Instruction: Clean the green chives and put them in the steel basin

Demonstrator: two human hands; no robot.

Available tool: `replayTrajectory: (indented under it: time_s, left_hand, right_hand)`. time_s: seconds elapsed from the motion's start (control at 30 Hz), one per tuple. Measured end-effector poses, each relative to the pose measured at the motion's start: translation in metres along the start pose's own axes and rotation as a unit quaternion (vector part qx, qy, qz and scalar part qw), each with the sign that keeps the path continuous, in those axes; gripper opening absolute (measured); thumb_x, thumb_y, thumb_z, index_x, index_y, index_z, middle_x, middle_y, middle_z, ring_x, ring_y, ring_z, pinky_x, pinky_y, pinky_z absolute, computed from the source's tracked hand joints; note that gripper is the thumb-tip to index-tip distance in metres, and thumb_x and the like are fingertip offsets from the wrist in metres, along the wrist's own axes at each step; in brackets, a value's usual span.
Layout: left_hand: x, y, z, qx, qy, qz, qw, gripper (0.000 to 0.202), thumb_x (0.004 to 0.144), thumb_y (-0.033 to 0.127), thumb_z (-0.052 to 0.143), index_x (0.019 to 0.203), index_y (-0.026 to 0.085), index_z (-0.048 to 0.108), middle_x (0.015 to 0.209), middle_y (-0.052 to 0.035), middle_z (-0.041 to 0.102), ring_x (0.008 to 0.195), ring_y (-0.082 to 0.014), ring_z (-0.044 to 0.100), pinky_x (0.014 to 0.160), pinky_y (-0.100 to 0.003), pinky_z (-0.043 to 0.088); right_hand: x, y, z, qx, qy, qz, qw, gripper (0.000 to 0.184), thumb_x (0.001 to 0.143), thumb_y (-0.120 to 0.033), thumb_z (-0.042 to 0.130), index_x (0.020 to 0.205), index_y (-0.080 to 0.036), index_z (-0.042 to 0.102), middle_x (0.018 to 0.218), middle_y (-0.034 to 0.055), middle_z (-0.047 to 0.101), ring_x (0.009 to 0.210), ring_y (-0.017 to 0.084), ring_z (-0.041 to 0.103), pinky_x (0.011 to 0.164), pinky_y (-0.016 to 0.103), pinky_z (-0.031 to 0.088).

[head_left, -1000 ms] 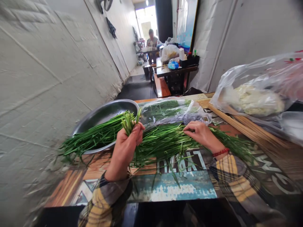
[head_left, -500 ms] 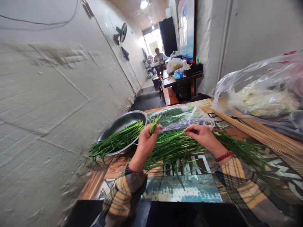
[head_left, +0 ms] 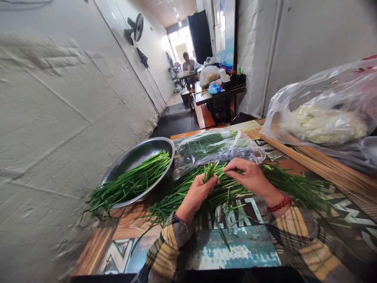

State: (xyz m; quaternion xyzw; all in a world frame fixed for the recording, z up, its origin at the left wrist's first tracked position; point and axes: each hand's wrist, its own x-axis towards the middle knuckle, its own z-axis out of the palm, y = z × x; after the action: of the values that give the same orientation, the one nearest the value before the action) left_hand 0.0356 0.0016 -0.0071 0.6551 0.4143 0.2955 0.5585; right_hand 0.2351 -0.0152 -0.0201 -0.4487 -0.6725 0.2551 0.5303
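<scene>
Jutting above left hand [head_left: 200, 190]: green stalks [head_left: 210, 172]

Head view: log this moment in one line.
left hand: holding green stalks upright | right hand: close beside those stalks | metal bowl: more stalks inside, leafy ends overhanging

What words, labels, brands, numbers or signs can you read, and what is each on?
"N": large pale letter on the tabletop, front left.
Middle row of letters, same tabletop: partly covered by green stalks, word unreadable.
Right-hand letters, same tabletop: blurred, unreadable.
Red marks on the clear bag: too blurred to read.
No brand or number is legible.
</scene>
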Motion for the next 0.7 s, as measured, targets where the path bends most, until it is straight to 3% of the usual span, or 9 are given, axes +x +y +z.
replayTrajectory:
  time_s: [0.1,0.17,0.33,0.47,0.7]
  left_hand:
    - [-0.001,-0.006,-0.002,0.028,0.034,0.010,0.999,0.048,0.080,0.061,0.056,0.074,0.014,0.059,0.056,0.0039,0.040,0.055,-0.0091,0.033,0.053,-0.022,0.027]
    - [-0.002,-0.007,-0.003,0.063,0.047,0.035,0.996,0.045,0.083,0.057,0.054,0.071,0.014,0.058,0.060,0.0019,0.045,0.060,-0.0106,0.037,0.056,-0.023,0.030]
    - [-0.004,-0.006,-0.005,0.151,0.062,0.103,0.981,0.032,0.089,0.038,0.050,0.066,0.015,0.053,0.065,0.0010,0.049,0.065,-0.0120,0.040,0.062,-0.024,0.032]
    - [-0.003,-0.008,-0.002,0.208,0.084,0.132,0.966,0.026,0.088,0.029,0.050,0.065,0.017,0.049,0.066,0.0011,0.050,0.065,-0.0126,0.042,0.063,-0.025,0.032]
    - [-0.004,-0.013,-0.002,0.277,0.047,0.160,0.946,0.016,0.091,0.025,0.045,0.076,0.019,0.050,0.074,-0.0006,0.055,0.069,-0.0144,0.046,0.066,-0.025,0.034]
  right_hand:
    - [-0.001,0.007,-0.004,0.006,0.081,0.101,0.992,0.023,0.084,-0.042,0.060,0.085,-0.021,0.069,0.078,0.0027,0.069,0.073,0.019,0.062,0.067,0.031,0.048]
    - [-0.002,0.007,-0.006,0.003,0.098,0.122,0.988,0.024,0.085,-0.044,0.058,0.086,-0.021,0.068,0.078,0.0022,0.068,0.073,0.019,0.061,0.066,0.031,0.048]
    - [-0.003,-0.004,0.003,-0.082,-0.008,0.000,0.997,0.017,0.089,-0.034,0.055,0.089,-0.023,0.068,0.088,0.0038,0.069,0.084,0.020,0.062,0.078,0.035,0.048]
    - [-0.005,-0.007,0.011,-0.131,-0.026,-0.045,0.990,0.014,0.087,-0.031,0.057,0.080,-0.024,0.067,0.080,0.0040,0.067,0.080,0.020,0.061,0.076,0.035,0.046]
    - [-0.010,0.000,0.018,0.030,0.057,0.122,0.990,0.022,0.085,-0.042,0.059,0.081,-0.021,0.064,0.077,0.0006,0.062,0.072,0.016,0.056,0.067,0.028,0.044]
